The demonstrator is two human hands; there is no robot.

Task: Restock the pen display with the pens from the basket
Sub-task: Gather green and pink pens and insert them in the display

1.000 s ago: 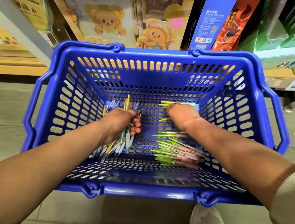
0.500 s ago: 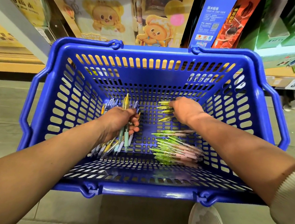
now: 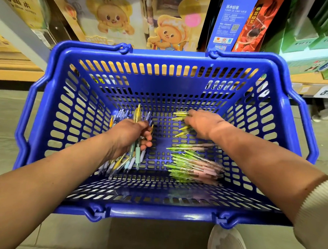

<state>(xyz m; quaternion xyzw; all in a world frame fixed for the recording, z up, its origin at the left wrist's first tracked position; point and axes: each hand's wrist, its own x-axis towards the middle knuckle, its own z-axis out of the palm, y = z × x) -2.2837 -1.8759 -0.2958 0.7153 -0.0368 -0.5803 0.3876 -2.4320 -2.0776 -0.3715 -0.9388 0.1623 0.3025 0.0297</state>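
Left hand (image 3: 131,135) clenched round a bundle of pastel plastic pens (image 3: 137,153) in the blue slotted plastic basket (image 3: 152,213).
Right hand (image 3: 203,123) rests on yellow-green pens (image 3: 180,114) near the far wall, grasp unclear; pink-and-green pens (image 3: 195,166) lie toward the near wall.

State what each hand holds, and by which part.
The left hand grips a bundle of pens around their middles. The right hand lies on yellow-green pens; a grip cannot be told.
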